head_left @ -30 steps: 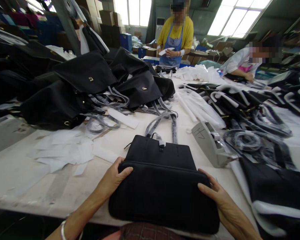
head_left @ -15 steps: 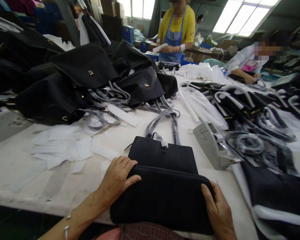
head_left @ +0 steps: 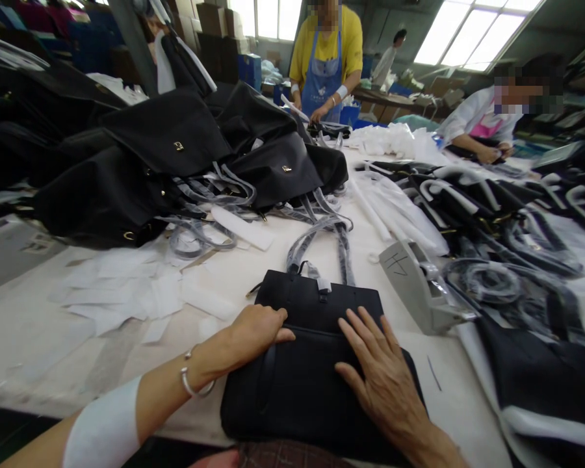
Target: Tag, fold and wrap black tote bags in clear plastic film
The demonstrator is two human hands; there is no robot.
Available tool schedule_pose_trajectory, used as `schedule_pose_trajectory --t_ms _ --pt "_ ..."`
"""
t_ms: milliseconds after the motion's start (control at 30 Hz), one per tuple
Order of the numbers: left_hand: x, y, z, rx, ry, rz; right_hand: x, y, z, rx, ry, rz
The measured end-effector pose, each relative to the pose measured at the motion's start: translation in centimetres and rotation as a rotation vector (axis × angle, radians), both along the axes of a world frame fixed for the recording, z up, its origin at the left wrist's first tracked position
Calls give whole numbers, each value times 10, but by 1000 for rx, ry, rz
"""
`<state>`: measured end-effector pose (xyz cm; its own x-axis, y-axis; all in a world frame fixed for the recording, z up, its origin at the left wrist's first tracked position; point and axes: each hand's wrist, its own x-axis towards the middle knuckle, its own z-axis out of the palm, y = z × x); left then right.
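Note:
A black handbag (head_left: 312,390) lies flat at the table's near edge, its plastic-wrapped straps (head_left: 344,250) stretching away from me. My left hand (head_left: 259,331) grips the bag at the left end of its seam, with fingers curled and the thumb along the surface. Across the right part of the bag, my right hand (head_left: 375,361) rests flat with its fingers spread. A small white wrap (head_left: 324,285) covers the fastening on the bag's far part. What lies beneath my left fingers is hidden.
Black bags (head_left: 175,136) are heaped at the left, with white paper pieces (head_left: 121,286) in front. A grey tape dispenser (head_left: 414,286) stands right of the handbag, near more wrapped straps (head_left: 492,279). Two people (head_left: 326,58) work across the table; another figure stands far behind.
My right hand has moved from the bag's right edge onto its surface and flattened. My left hand has slid slightly right along the seam. The co-worker in yellow has shifted left.

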<state>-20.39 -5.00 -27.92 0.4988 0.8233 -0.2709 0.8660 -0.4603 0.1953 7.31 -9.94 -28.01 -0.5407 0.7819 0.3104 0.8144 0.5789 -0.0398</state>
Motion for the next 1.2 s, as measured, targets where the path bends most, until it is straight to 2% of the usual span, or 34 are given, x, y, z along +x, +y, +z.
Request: schedule_pose_trajectory --t_ms 100,200,267,333,433,533,700,900,1067,1200 --pt "1 -7 10 56 38 38 -35 11 -3 -101 -44 159" --pt "7 8 30 218 -10 -21 -49 14 -11 -175 -41 201" --pt "16 35 41 309 -88 -101 -49 13 -14 -211 -32 191" --pt "30 70 45 322 -133 -194 -47 12 -14 -234 -22 188" --pt "52 118 40 238 -92 -351 -45 12 -11 -248 -4 186" --pt "66 141 31 185 -62 -382 -45 13 -10 -259 -2 186" --pt "58 146 30 101 -78 -303 -45 14 -10 -273 0 190" --pt "36 144 47 21 -81 -144 -44 14 -10 -279 16 193" --pt "33 140 60 -32 -26 -181 -44 14 -10 -271 56 195" --pt "35 149 66 -155 -23 -199 -44 14 -11 -273 62 193"
